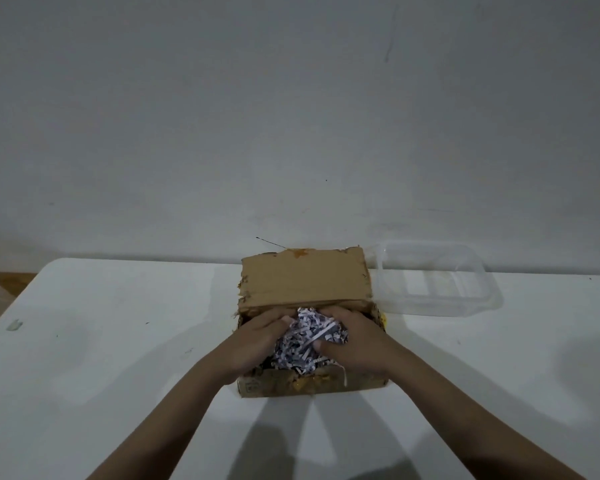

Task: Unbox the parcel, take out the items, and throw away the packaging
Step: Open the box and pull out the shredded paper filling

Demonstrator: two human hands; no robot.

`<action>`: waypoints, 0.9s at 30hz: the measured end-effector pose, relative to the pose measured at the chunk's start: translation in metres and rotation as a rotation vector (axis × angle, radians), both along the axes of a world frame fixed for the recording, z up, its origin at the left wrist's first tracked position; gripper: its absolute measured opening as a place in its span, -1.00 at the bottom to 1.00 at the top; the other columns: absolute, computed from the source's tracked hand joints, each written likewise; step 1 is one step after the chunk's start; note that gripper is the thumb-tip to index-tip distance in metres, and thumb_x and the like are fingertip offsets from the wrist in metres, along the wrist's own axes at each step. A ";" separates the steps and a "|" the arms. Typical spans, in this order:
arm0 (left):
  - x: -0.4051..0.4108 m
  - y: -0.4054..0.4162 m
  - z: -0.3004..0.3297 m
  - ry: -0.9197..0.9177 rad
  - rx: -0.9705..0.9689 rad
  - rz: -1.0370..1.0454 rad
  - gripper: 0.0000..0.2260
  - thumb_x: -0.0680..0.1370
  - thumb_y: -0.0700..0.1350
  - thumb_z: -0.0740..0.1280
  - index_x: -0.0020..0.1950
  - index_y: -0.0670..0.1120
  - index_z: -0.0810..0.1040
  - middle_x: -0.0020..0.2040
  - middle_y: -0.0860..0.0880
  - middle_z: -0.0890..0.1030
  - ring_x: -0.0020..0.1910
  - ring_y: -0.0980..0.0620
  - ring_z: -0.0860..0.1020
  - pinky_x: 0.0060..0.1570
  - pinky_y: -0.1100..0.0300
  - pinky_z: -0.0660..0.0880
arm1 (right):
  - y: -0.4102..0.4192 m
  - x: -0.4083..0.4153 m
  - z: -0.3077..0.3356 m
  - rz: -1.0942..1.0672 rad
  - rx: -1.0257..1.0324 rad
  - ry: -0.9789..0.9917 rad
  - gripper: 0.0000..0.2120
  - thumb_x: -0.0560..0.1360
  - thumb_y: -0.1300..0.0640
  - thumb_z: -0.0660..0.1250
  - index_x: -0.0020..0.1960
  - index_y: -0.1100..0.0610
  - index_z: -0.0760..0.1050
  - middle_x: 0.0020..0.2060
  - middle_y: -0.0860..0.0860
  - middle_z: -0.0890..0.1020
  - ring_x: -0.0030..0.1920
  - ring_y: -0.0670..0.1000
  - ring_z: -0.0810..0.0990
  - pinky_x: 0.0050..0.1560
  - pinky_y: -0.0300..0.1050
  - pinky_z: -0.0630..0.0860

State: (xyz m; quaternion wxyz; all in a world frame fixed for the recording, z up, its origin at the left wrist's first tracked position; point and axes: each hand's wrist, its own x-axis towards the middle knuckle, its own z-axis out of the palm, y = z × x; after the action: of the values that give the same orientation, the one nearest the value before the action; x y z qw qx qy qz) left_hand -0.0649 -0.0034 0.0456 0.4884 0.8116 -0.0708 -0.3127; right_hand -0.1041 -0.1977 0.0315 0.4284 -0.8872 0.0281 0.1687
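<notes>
With its far flap standing up and tilted back, the cardboard box [302,285] sits on the white bench [118,341], approx. mid-bench and close to the far edge by the grey wall [291,98]. Both hands are inside the box opening, w/ forearms coming in from the near side. Left hand [260,337] is on the left of the box interior, fingers curled into a clump of shredded paper [309,341]; right hand [354,341] is on the right of it, fingers and thumb likewise closed around the same clump. The clump, white w/ dark print, is bunched between the two hands and rises above the box rim; more shreds lie lower down, just behind the box's near wall. That near wall has torn, yellowish tape residue along its top edge. Whatever else is in the box is hidden under the paper. Right of the box, just beside its far right corner, a clear plastic container [437,275] rests on the bench.
</notes>
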 end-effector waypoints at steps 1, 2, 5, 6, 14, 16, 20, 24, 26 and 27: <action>-0.002 0.000 0.002 -0.063 0.019 -0.004 -0.73 0.65 0.05 0.09 0.30 0.14 0.46 0.21 0.22 0.46 0.22 0.16 0.39 0.10 0.29 0.33 | 0.000 0.000 0.002 0.016 -0.021 -0.015 -0.51 0.46 -0.05 0.38 0.36 -0.08 0.37 0.22 -0.11 0.54 0.18 -0.09 0.52 0.15 -0.17 0.47; -0.003 0.000 0.003 -0.133 0.062 -0.010 -0.71 0.65 0.07 0.09 0.31 0.14 0.46 0.21 0.21 0.47 0.22 0.15 0.40 0.13 0.25 0.32 | 0.001 0.000 0.005 0.035 -0.051 -0.029 -0.50 0.46 -0.06 0.36 0.37 -0.10 0.35 0.25 -0.10 0.52 0.21 -0.07 0.50 0.18 -0.16 0.45; -0.006 -0.002 0.006 -0.354 0.274 -0.027 -0.74 0.64 0.05 0.10 0.23 0.10 0.51 0.10 0.10 0.57 0.08 0.09 0.50 0.00 0.20 0.36 | 0.002 0.001 0.012 0.047 -0.163 -0.050 -0.53 0.49 -0.03 0.30 0.39 -0.12 0.34 0.27 -0.01 0.51 0.20 0.01 0.52 0.19 -0.06 0.48; -0.007 -0.004 0.006 -0.426 0.340 -0.016 -0.75 0.64 0.03 0.11 0.21 0.07 0.51 0.07 0.05 0.59 0.03 0.06 0.52 -0.06 0.20 0.36 | 0.002 0.001 0.014 0.036 -0.203 -0.062 -0.57 0.51 0.02 0.28 0.36 -0.06 0.38 0.25 0.02 0.53 0.16 0.03 0.54 0.15 -0.07 0.50; 0.001 -0.009 -0.009 -0.340 0.583 -0.154 -0.61 0.65 0.10 -0.07 0.33 0.02 0.41 0.27 -0.13 0.53 0.21 -0.12 0.48 0.19 0.04 0.41 | -0.002 0.006 0.010 0.035 -0.355 0.021 -0.68 0.59 0.06 0.13 0.33 0.04 0.35 0.35 0.12 0.32 0.21 0.09 0.45 0.13 -0.07 0.43; 0.004 -0.009 -0.005 -0.211 0.571 -0.221 -0.56 0.66 0.11 -0.11 0.47 0.01 0.26 0.41 -0.14 0.40 0.35 -0.13 0.38 0.28 0.07 0.29 | -0.006 0.011 0.012 0.055 -0.314 0.088 -0.62 0.60 -0.01 0.11 0.40 -0.01 0.26 0.38 0.11 0.33 0.25 0.10 0.44 0.21 -0.03 0.42; 0.015 -0.009 -0.004 -0.026 0.501 -0.246 -0.49 0.64 0.18 -0.15 0.56 0.04 0.01 0.55 -0.09 0.14 0.51 -0.12 0.15 0.42 0.05 0.13 | -0.012 0.020 0.018 0.161 -0.237 0.220 -0.50 0.59 -0.13 0.09 0.47 -0.06 0.09 0.42 0.06 0.37 0.27 0.10 0.47 0.17 -0.06 0.42; 0.021 -0.015 -0.016 0.156 0.407 -0.216 -0.44 0.60 0.28 -0.12 0.55 0.13 -0.12 0.58 -0.09 -0.13 0.55 -0.13 -0.16 0.48 -0.16 -0.04 | -0.010 0.025 0.020 0.246 -0.194 0.325 -0.40 0.57 -0.23 0.08 0.51 -0.10 -0.05 0.47 0.06 0.30 0.37 0.13 0.39 0.32 0.06 0.37; 0.020 -0.017 -0.020 0.186 0.350 -0.176 -0.44 0.60 0.29 -0.08 0.55 0.14 -0.10 0.57 -0.08 -0.21 0.53 -0.11 -0.27 0.48 -0.18 -0.09 | -0.008 0.025 0.015 0.235 -0.116 0.339 -0.35 0.55 -0.25 0.11 0.52 -0.12 -0.08 0.52 0.03 0.18 0.44 0.12 0.28 0.38 0.06 0.30; 0.018 -0.017 -0.021 0.192 0.320 -0.155 -0.44 0.60 0.27 -0.06 0.55 0.13 -0.08 0.57 -0.08 -0.20 0.53 -0.10 -0.28 0.47 -0.16 -0.09 | -0.008 0.023 0.012 0.217 -0.080 0.339 -0.33 0.53 -0.27 0.13 0.52 -0.14 -0.09 0.53 0.01 0.14 0.46 0.11 0.24 0.40 0.05 0.29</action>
State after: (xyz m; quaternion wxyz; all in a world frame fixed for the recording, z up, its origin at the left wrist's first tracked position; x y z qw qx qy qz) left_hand -0.0470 -0.0208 0.0248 0.3321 0.8375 -0.0356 -0.4324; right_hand -0.0808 -0.2053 0.0440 0.3614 -0.8602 0.0104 0.3596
